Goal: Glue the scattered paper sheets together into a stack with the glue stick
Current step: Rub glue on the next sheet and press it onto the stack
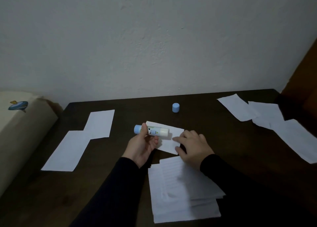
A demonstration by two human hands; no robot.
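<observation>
Dark table (pixel 205 110) against white wall. Left hand (pixel 142 146) pinches uncapped glue stick (pixel 154 132), lying sideways over small sheet (pixel 169 141) at centre. Right hand (pixel 192 146), fingers spread, presses that sheet. Cap (pixel 176 107) upright behind. Stack (pixel 181 189) near; loose sheets (pixel 82 139) left, others (pixel 274 120) right.

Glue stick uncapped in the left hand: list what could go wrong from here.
1. The glue stick lies sideways in the left hand; its exposed end could smear the dark table.
2. The right hand pins only one end of the small sheet, which may shift.
3. The cap stands apart; glue may dry.
</observation>
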